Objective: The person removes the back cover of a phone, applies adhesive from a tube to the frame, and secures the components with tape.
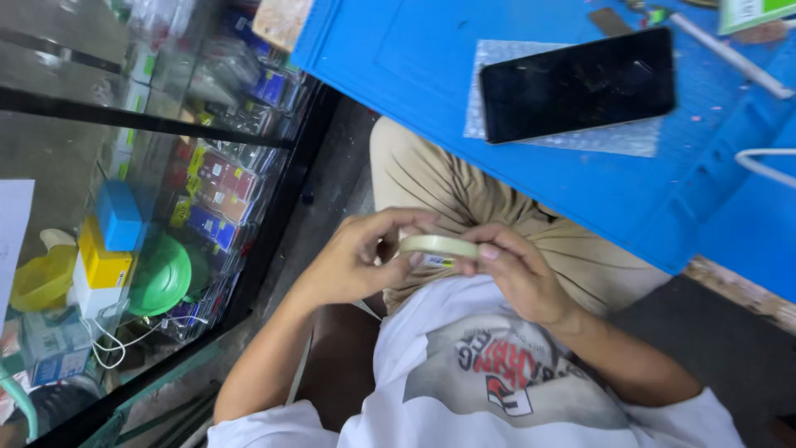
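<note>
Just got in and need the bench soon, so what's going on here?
A seated person holds a pale roll of tape over their lap, left hand and right hand gripping opposite sides. On the blue table a dark phone lies flat on a silvery sheet. A glass display case stands alongside.

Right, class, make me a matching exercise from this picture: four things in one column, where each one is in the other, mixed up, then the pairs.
1. roll of tape
2. phone
3. green bowl
4. white cable

A. inside the glass case
B. at the right edge of the blue table
C. between the left hand and right hand
D. on a silvery sheet on the table

Pairs: 1-C, 2-D, 3-A, 4-B
</note>
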